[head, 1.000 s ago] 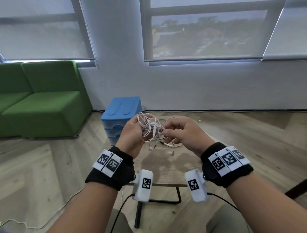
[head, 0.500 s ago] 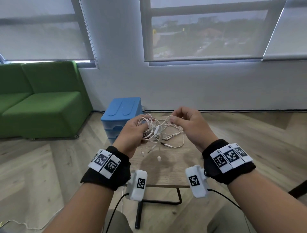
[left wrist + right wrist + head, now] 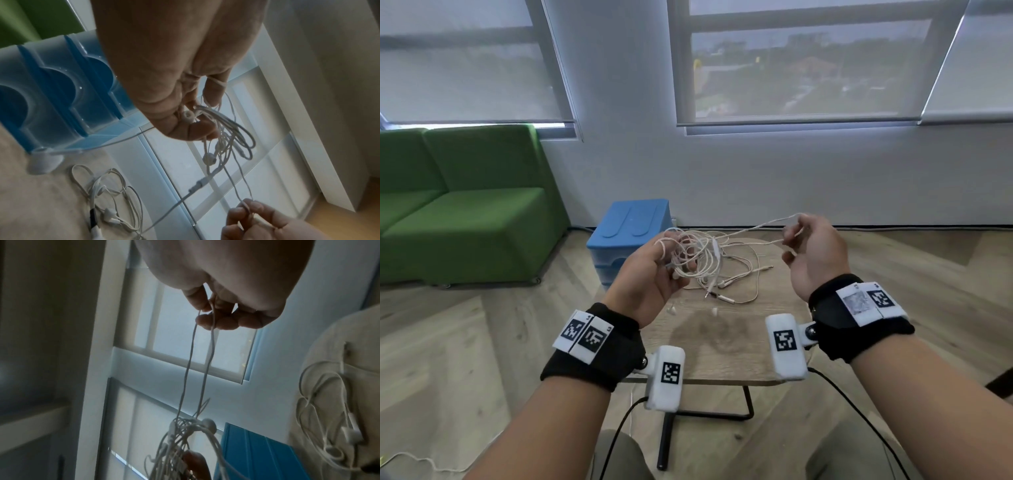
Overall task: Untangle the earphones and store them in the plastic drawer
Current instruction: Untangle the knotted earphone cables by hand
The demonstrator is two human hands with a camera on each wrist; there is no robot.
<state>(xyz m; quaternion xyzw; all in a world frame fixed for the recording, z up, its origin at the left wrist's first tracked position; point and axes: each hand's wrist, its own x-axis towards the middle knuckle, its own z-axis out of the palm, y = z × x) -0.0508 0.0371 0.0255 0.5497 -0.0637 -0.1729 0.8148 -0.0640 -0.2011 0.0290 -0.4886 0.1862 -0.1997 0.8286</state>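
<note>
A tangle of white earphones point(image 3: 700, 255) hangs in the air over the small wooden table point(image 3: 726, 346). My left hand point(image 3: 654, 274) grips the bundle, cord looped over its fingers point(image 3: 213, 91), with an earbud point(image 3: 188, 116) against the palm. My right hand point(image 3: 811, 250) pinches a cord loop point(image 3: 197, 363) pulled out to the right and up from the tangle point(image 3: 185, 443). A second set of white earphones point(image 3: 736, 284) lies on the table beneath, also seen in the left wrist view point(image 3: 111, 203). The blue plastic drawer unit point(image 3: 631, 233) stands beyond the table's far left corner, drawers closed.
A green sofa point(image 3: 465, 205) stands at the left against the wall. The wall with windows and blinds point(image 3: 808, 68) is behind the table. A white cable point(image 3: 431, 462) trails on the wooden floor at the lower left. Black wrist-camera cables point(image 3: 859, 411) hang under my arms.
My hands have moved apart. The right hand went right and up, drawing a cord loop out of the tangle; the left hand kept hold of the bundle.
</note>
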